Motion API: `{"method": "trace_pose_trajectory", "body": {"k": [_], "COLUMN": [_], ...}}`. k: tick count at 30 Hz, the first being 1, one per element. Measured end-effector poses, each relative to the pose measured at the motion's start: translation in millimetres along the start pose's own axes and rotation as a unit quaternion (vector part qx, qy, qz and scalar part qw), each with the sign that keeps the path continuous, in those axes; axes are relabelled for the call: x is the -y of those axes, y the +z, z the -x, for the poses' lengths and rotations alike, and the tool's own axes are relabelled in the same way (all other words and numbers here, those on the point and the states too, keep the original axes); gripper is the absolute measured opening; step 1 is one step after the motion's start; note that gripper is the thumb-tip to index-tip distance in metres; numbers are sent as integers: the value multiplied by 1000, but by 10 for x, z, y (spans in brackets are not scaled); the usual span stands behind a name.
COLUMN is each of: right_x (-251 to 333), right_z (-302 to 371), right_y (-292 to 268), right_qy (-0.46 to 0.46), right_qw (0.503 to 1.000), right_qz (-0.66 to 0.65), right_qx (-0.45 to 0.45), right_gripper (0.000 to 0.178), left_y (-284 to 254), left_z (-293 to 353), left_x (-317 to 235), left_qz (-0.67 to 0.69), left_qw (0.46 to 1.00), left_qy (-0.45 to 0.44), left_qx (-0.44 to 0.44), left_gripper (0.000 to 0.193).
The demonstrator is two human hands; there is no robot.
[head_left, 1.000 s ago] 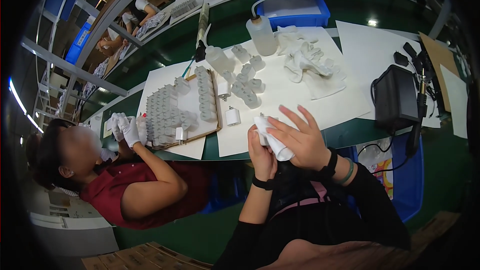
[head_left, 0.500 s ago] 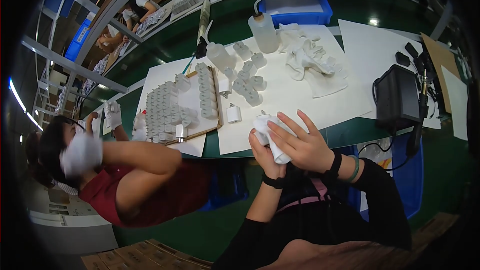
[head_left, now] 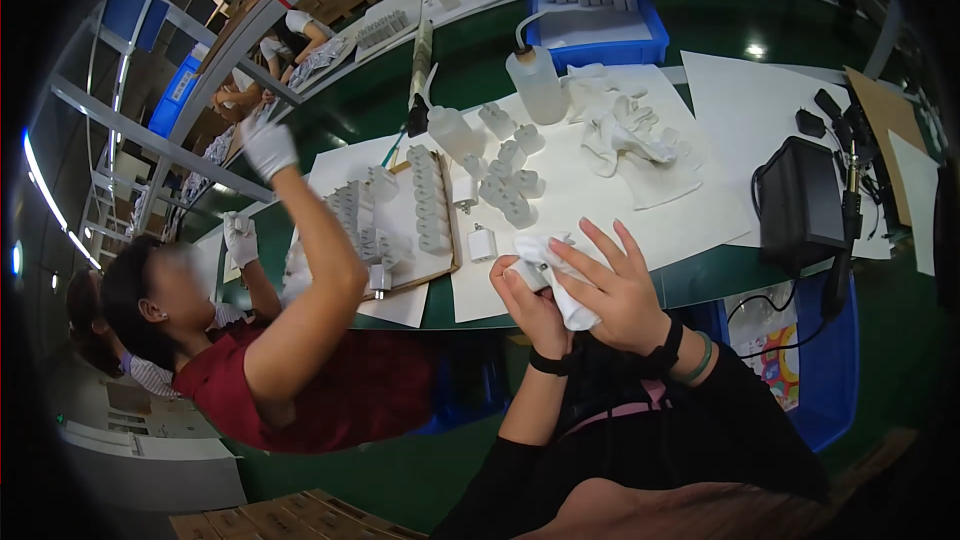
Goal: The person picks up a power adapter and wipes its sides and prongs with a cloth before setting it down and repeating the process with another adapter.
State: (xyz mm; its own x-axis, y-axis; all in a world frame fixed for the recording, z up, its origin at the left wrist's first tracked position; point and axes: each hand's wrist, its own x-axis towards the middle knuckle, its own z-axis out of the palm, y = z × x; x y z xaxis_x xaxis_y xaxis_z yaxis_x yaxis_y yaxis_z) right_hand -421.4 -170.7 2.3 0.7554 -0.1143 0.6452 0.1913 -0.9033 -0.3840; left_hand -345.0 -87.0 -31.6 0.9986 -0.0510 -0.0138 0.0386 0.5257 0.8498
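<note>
Over the table's near edge, my left hand [head_left: 537, 312] is closed around a white, block-shaped power adapter [head_left: 528, 274]. My right hand [head_left: 612, 285] presses a white cloth [head_left: 574, 302] against the adapter, its upper fingers stretched out; the cloth hides part of the adapter. Just beyond my hands, a single white adapter [head_left: 481, 243] stands on white paper, with another adapter [head_left: 464, 192] behind it. A loose group of similar adapters [head_left: 508, 180] stands farther back. To the left, a shallow tray [head_left: 456, 245] with a brown rim holds rows of them.
Two squeeze bottles [head_left: 538, 88] stand behind the adapters, near crumpled white gloves and cloth [head_left: 625, 135]. A black box-shaped device [head_left: 798, 195] with cables sits at right. A blue bin [head_left: 835, 380] is below it. At left, a co-worker in a red shirt [head_left: 290, 390] raises a gloved hand.
The cloth has shifted on the adapter, so more of the adapter shows in my left hand. The co-worker's gloved arm has swung up toward the back, now passing in front of the tray.
</note>
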Motion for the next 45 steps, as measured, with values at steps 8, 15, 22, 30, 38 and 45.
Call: {"method": "trace_pose_trajectory", "body": {"k": [8, 15, 22, 30, 38, 45], "right_x": [-234, -345, -124, 112, -80, -43], "right_z": [381, 608, 272, 9, 358, -171], "right_y": [-133, -110, -93, 33, 14, -18], "right_qy": [217, 467, 407, -64, 207, -14], "right_qw": [867, 628, 722, 995, 883, 987], "right_qz": [-443, -619, -550, -69, -416, -149], "right_qx": [62, -64, -100, 24, 61, -56], "right_gripper": [26, 34, 35, 38, 35, 37], "left_y": [-260, -231, -214, -45, -232, -241], "left_z": [-171, -93, -45, -18, -76, -12], "left_x": [-134, -192, -153, -88, -171, -20], "left_qz": [321, 380, 367, 167, 70, -92], "left_qw": [900, 845, 854, 951, 990, 991], "left_qy": [-226, -269, -275, -234, -86, 56], "left_qx": [187, 263, 244, -116, 91, 78], "left_gripper": [25, 22, 25, 26, 27, 31]}}
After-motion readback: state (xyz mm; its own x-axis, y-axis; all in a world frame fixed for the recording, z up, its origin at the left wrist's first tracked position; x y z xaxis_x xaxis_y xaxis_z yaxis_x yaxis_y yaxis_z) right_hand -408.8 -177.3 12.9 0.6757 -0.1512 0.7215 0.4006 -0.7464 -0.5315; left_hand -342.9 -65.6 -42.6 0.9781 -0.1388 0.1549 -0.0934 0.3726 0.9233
